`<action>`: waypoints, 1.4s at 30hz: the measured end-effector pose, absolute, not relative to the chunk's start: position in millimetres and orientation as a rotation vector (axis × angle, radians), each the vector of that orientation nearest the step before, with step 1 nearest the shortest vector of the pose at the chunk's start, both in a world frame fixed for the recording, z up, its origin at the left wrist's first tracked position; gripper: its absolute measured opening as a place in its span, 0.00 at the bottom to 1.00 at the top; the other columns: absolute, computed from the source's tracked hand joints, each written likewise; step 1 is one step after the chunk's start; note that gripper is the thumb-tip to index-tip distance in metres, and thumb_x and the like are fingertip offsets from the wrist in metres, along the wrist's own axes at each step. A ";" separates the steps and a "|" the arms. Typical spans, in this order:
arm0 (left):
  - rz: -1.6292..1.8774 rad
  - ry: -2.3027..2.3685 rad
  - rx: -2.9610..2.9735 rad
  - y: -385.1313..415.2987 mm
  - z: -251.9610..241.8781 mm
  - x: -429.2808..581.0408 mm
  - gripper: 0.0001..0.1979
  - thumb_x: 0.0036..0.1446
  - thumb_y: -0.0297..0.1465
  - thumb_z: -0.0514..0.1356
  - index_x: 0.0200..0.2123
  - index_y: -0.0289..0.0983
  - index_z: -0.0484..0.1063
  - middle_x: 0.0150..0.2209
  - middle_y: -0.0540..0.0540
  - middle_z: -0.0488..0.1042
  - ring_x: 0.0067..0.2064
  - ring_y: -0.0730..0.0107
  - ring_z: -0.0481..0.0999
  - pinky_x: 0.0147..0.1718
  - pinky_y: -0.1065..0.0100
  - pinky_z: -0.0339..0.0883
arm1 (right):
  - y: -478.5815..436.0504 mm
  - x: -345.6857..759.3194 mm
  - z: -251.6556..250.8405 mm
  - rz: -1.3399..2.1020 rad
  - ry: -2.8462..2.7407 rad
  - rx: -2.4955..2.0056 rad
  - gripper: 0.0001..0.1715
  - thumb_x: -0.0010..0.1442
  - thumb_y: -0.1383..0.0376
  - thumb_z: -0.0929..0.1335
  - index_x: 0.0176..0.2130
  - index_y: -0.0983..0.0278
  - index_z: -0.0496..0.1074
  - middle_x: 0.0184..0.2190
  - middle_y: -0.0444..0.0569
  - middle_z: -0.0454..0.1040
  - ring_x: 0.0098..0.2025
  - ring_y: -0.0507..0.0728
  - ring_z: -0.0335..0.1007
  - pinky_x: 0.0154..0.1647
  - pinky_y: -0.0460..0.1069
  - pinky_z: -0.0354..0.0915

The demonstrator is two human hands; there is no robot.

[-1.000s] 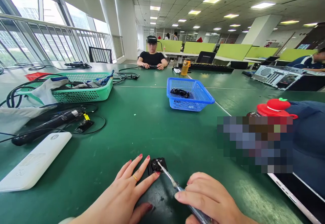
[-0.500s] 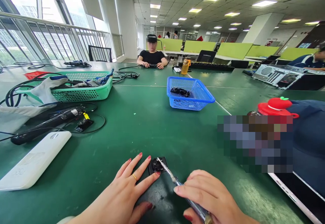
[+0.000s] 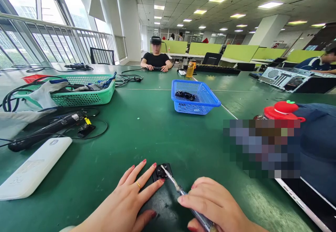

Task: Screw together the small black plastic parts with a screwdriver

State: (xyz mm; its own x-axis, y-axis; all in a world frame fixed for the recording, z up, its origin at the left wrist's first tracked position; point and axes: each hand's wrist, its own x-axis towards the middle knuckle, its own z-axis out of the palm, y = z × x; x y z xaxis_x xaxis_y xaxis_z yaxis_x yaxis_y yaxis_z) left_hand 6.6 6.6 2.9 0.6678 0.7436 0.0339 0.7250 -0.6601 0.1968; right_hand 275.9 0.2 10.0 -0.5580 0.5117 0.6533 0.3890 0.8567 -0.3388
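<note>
A small black part (image 3: 162, 171) lies on the green table (image 3: 157, 130) near the front edge. My left hand (image 3: 131, 198) rests flat beside it, fingers spread, with fingertips pressing its left side. My right hand (image 3: 217, 207) is closed round the handle of a screwdriver (image 3: 181, 193). The screwdriver's metal tip touches the top of the black part.
A white power bank (image 3: 31, 172) lies at the left, a black tool with cables (image 3: 44, 130) behind it. A green basket (image 3: 78, 91) and a blue basket (image 3: 195, 97) stand further back. A red-lidded bottle (image 3: 283, 110) is at the right. Another person sits across the table.
The screwdriver tip shifted slightly on the black part and back; my hands stay almost in the same place. The view drifted a little.
</note>
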 end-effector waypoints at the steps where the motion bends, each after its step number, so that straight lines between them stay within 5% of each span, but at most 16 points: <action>1: 0.155 1.206 2.717 6.6 2.0 6.4 0.31 0.62 0.36 0.59 0.67 0.54 0.55 0.70 0.49 0.51 0.69 0.46 0.51 0.62 0.41 0.57 | 0.2 275.6 10.9 0.188 -2.234 -0.649 0.13 0.68 0.61 0.63 0.48 0.65 0.71 0.29 0.49 0.78 0.31 0.53 0.74 0.40 0.49 0.72; 10: 0.144 1.205 2.719 7.2 0.1 6.1 0.32 0.62 0.36 0.59 0.67 0.54 0.53 0.70 0.49 0.51 0.69 0.46 0.50 0.62 0.41 0.57 | -1.7 272.7 11.7 0.206 -2.191 -0.680 0.13 0.59 0.74 0.65 0.43 0.63 0.70 0.29 0.47 0.77 0.30 0.52 0.73 0.39 0.48 0.72; 17: 0.134 1.205 2.686 7.4 2.8 7.0 0.32 0.62 0.35 0.59 0.67 0.54 0.54 0.70 0.49 0.51 0.70 0.46 0.49 0.62 0.40 0.56 | -1.1 272.0 5.3 0.204 -2.203 -0.645 0.06 0.64 0.71 0.65 0.41 0.63 0.70 0.28 0.45 0.75 0.29 0.51 0.71 0.38 0.48 0.70; 42: 0.122 1.193 2.754 7.8 -5.9 10.7 0.27 0.65 0.41 0.54 0.67 0.51 0.56 0.70 0.47 0.51 0.70 0.44 0.48 0.63 0.39 0.50 | -2.4 276.8 7.2 0.225 -2.278 -0.599 0.11 0.63 0.73 0.66 0.45 0.64 0.74 0.33 0.48 0.75 0.33 0.52 0.71 0.38 0.49 0.71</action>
